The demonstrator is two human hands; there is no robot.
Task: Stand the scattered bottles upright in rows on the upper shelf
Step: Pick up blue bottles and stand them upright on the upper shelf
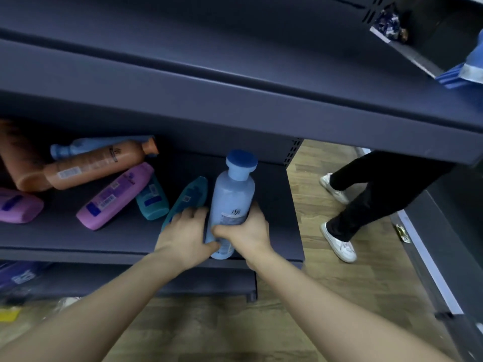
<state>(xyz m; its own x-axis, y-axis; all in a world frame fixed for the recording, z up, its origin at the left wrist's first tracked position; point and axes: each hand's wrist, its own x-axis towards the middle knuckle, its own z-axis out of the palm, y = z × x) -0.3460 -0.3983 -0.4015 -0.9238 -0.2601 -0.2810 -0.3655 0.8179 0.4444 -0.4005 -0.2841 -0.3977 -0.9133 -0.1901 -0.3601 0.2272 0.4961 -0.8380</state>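
Right, head view: the right hand point(248, 235) curls round the lower body of the light blue bottle point(232, 197), which stands roughly upright at the front right of the lower shelf point(78, 239), beneath the upper shelf point(235, 108). The left hand point(185, 231) lies on a teal bottle point(192, 194), thumb against the blue one; I can't tell whether it grips. An orange bottle point(99, 165) and a purple bottle point(117, 194) lie flat to the left.

On the dark shelf point(65, 236) lie an orange bottle point(96, 165), a purple bottle point(115, 195) and a teal bottle point(153, 202), scattered.

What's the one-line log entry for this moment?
right hand grips light blue bottle; left hand touches it; bottle upright on shelf; purple bottle lying
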